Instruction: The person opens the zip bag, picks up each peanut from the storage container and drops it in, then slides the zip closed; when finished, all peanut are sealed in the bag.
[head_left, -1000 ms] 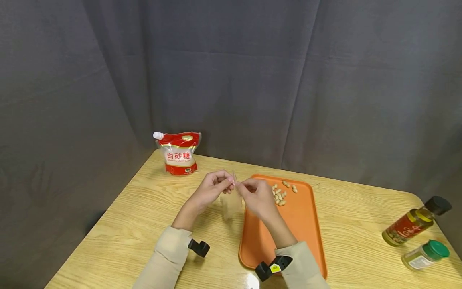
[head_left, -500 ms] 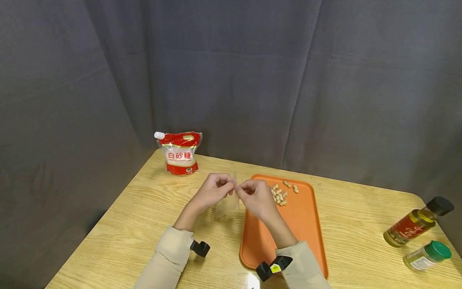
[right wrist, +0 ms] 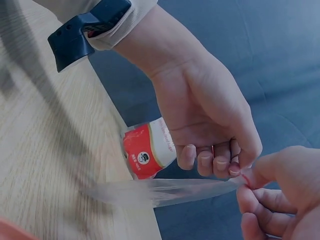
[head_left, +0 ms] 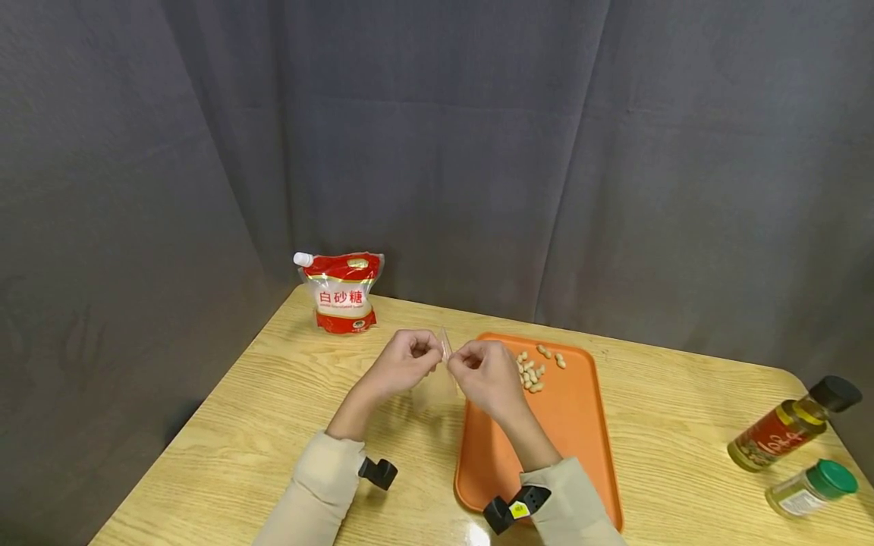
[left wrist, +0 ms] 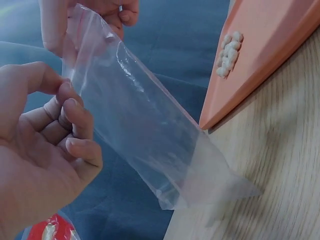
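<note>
A clear zip bag (left wrist: 145, 115) with a red line along its mouth hangs between my two hands, just left of the orange tray in the head view. Thumb and forefinger of my left hand (head_left: 407, 362) pinch one side of the mouth. Opposite it, my right hand (head_left: 486, 373) pinches the other side, its fingertips close to the left ones. In the right wrist view the bag (right wrist: 165, 192) appears nearly edge-on and thin, with nothing visible inside. Its lower end hangs over the wooden table.
An orange tray (head_left: 567, 432) bearing several peanuts (head_left: 529, 373) lies under my right forearm. A red and white sugar pouch (head_left: 341, 294) stands at the back left. An oil bottle (head_left: 778, 434) and a green-capped jar (head_left: 809, 489) are far right. Grey curtains (head_left: 437, 152) hang behind the table.
The hands stay near the same spot. The bag swings and turns below them, and the fingertips have drawn slightly apart at its mouth.
</note>
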### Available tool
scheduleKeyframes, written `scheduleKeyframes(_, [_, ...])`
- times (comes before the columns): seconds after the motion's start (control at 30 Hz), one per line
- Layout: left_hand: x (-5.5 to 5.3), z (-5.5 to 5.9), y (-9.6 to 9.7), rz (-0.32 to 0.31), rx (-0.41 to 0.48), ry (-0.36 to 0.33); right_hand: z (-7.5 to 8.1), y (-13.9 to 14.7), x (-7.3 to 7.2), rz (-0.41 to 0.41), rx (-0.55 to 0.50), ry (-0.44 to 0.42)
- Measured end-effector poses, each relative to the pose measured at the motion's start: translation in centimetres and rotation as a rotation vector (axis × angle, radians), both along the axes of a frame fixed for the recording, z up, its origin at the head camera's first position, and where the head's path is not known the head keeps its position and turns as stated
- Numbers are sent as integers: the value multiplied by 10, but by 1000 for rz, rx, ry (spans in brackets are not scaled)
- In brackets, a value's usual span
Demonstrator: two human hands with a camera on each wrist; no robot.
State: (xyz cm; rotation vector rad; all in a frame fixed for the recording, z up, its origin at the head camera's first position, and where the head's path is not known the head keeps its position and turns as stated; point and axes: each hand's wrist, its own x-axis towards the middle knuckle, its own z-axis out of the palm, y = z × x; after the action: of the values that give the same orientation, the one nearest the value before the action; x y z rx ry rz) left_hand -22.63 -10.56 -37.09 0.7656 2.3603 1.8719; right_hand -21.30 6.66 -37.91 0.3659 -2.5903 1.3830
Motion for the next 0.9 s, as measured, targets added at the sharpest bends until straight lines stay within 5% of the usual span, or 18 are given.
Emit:
scheduleKeyframes(0.23, [4, 4, 1, 0, -33, 21, 2, 0, 0, -14, 93, 68])
scheduleKeyframes(0.5, [-19, -22, -19, 160, -62, 15, 4, 12, -3, -81, 144, 140])
scheduleKeyframes(0.9, [-20, -22, -30, 70, -133, 3, 10, 13, 0, -106, 205, 64])
